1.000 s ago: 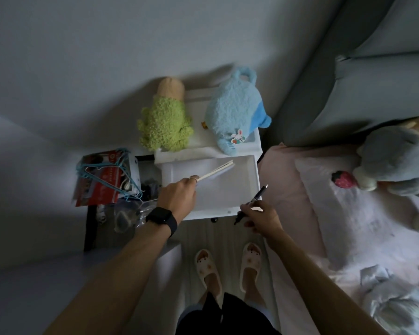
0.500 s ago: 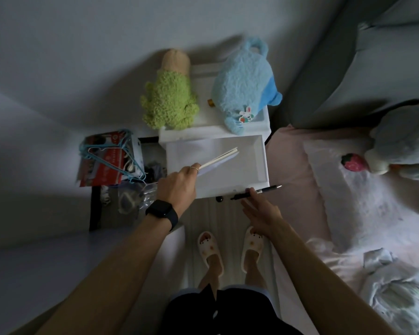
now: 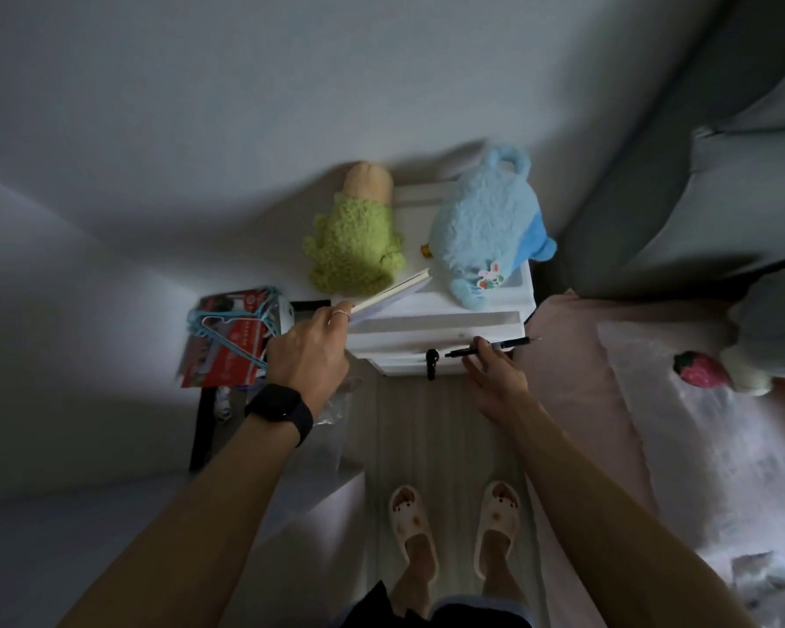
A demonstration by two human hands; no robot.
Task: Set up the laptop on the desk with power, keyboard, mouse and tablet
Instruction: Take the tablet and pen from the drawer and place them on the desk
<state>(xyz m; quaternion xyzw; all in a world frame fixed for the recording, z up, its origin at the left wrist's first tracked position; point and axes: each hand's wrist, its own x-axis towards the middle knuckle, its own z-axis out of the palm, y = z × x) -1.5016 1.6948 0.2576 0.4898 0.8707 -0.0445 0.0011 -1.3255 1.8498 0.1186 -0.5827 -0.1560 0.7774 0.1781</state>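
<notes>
Left hand (image 3: 309,355) pinches a thin white notebook (image 3: 390,292), right hand (image 3: 495,378) loosely a slim black pen (image 3: 490,349); clip the white drawer (image 3: 395,355) beside it, you'll drop it.

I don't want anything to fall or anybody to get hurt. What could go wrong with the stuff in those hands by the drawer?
1. The left hand holds the thin notebook by one end only; it could slip from that grip, or bump the green plush toy beside it.
2. The right hand holds the pen right at the drawer front; fingers might get pinched, or the pen might drop.
</notes>
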